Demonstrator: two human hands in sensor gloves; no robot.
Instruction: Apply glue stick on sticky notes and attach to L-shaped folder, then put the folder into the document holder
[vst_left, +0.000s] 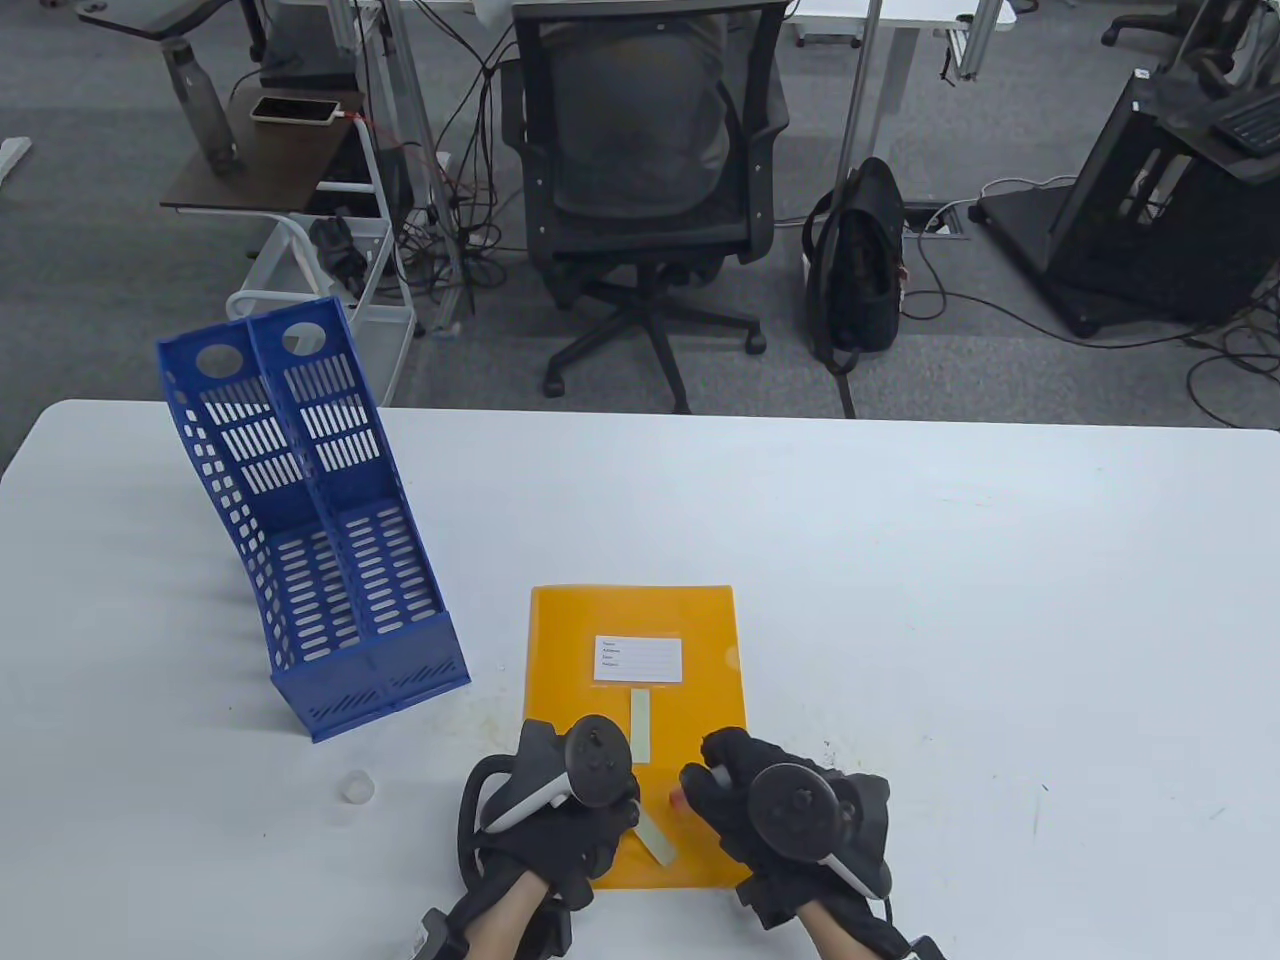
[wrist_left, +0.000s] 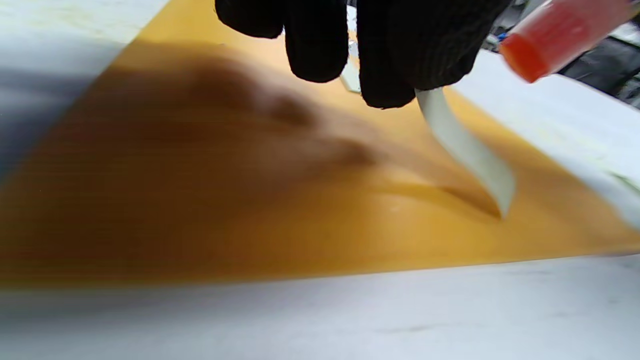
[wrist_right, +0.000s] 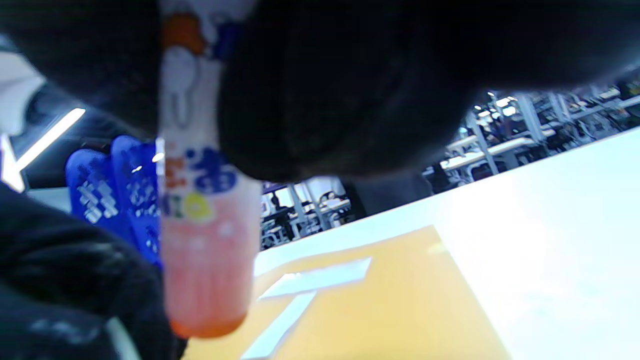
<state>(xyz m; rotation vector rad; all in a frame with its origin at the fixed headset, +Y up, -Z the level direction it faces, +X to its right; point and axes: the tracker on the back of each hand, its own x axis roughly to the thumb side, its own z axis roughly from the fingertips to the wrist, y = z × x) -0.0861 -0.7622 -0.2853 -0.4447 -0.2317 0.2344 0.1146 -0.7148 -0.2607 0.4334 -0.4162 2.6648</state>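
An orange L-shaped folder (vst_left: 640, 640) lies flat at the table's front centre, with a white label (vst_left: 638, 659) and one pale sticky strip (vst_left: 639, 722) stuck under it. My left hand (vst_left: 560, 800) pinches a second pale sticky note (wrist_left: 465, 150) by its upper end; its free end touches the folder (wrist_left: 250, 200). My right hand (vst_left: 790, 810) grips a red glue stick (wrist_right: 205, 230), its tip (vst_left: 678, 797) pointing left toward the strip (vst_left: 655, 840). The blue document holder (vst_left: 320, 530) stands at the left.
A small clear cap (vst_left: 357, 788) lies on the white table (vst_left: 1000, 600) left of my left hand. Beyond the table's far edge are an office chair (vst_left: 650, 180), a black backpack (vst_left: 860, 270) and a side cart.
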